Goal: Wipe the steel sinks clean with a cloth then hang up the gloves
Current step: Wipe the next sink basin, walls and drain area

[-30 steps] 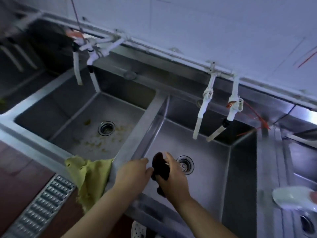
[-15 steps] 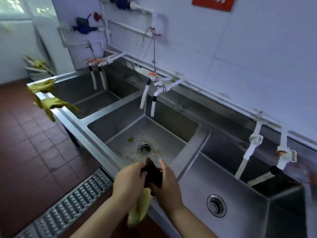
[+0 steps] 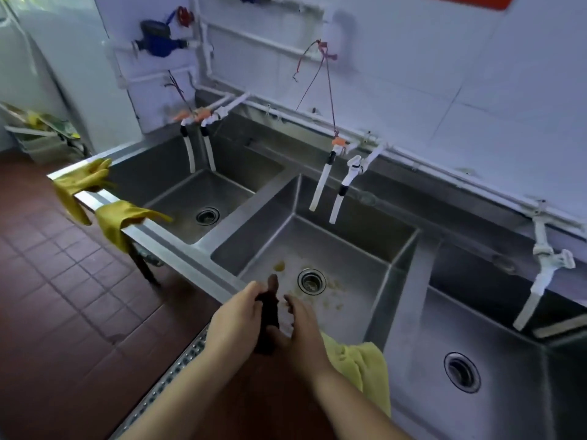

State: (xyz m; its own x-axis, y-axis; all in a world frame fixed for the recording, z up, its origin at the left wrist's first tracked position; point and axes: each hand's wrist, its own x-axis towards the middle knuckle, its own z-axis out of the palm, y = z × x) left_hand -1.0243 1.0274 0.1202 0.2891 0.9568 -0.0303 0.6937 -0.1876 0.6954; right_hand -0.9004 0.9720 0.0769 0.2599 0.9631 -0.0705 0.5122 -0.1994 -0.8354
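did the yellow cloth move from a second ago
Cannot tell for sure, since the camera swung. The yellow cloth hangs over the front rim by the divider between the middle and right sinks, much as before.

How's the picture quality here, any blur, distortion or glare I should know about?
Head view: wide-angle bending curves the sink counter's front rim and the wall pipes; the left hand, right hand and the dark object between them are soft with motion blur; daylight gives a mild sheen on the middle sink, no harsh glare.
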